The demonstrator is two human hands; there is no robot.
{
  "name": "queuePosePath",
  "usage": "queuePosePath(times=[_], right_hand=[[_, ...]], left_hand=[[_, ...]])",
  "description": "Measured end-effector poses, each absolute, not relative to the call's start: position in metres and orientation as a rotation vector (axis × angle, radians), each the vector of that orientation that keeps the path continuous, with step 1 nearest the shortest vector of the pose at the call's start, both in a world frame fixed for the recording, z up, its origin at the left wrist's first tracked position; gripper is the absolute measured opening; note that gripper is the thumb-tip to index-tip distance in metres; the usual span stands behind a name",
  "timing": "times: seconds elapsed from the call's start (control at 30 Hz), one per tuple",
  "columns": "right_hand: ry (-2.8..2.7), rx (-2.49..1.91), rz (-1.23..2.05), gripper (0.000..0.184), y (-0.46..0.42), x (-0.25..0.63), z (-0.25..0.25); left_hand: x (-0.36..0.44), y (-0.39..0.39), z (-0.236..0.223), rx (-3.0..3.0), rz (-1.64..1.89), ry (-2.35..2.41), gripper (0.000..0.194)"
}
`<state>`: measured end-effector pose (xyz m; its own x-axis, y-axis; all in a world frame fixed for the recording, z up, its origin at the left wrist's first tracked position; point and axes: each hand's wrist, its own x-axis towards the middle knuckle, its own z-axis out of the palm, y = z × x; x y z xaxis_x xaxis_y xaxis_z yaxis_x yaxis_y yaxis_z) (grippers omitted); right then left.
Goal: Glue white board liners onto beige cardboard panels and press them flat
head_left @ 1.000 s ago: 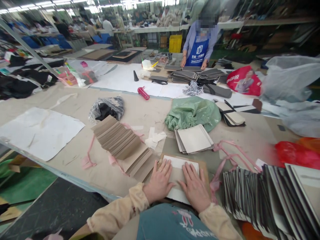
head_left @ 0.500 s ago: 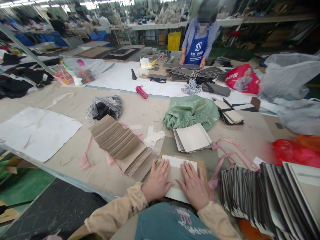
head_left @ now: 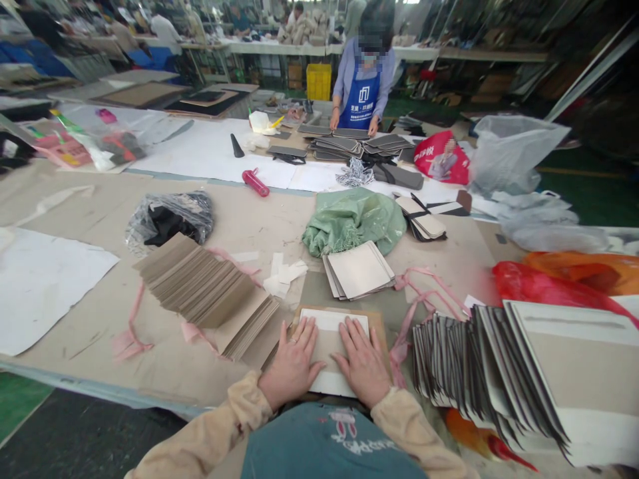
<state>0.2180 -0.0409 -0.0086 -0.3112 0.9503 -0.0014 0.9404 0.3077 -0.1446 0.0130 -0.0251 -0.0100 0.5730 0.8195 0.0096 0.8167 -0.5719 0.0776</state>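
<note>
Flat on a white-edged panel with a beige middle (head_left: 330,342) lie both of my hands, close to my body. My left hand (head_left: 294,362) presses its left side with the fingers stretched out. On its right side rests my right hand (head_left: 363,362), fingers spread and palm down. Under the panel shows a brown board (head_left: 380,326). Left of my left hand a long row of brown cardboard pieces (head_left: 210,286) leans over. To the right of my right hand stands a thick row of dark and white panels (head_left: 479,366). Past the hands sits a small pile of pale panels (head_left: 360,269).
A green cloth bundle (head_left: 355,216) and a plastic bag with black material (head_left: 172,219) lie farther back. Pink ribbons (head_left: 412,316) trail beside the stacks. A red plastic bag (head_left: 544,283) lies at right. Across the table a person in a blue apron (head_left: 362,96) handles grey panels.
The view has swung to the right, so everything sits farther left. Both hands stay flat on the panel, in nearly the same pose.
</note>
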Motion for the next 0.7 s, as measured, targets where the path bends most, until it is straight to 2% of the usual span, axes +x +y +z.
queuePosePath(times=[0.53,0.7], right_hand=[[-2.321,-1.836,0.097,0.062,-0.042,0.225,-0.014],[-2.478,-1.672,0.168,0.062,-0.038,0.207,-0.002]], left_hand=[[0.013,-0.025,-0.004,2.677,0.017,1.408,0.068],[0.013,-0.025,-0.008,2.685,0.064,1.409,0.067]])
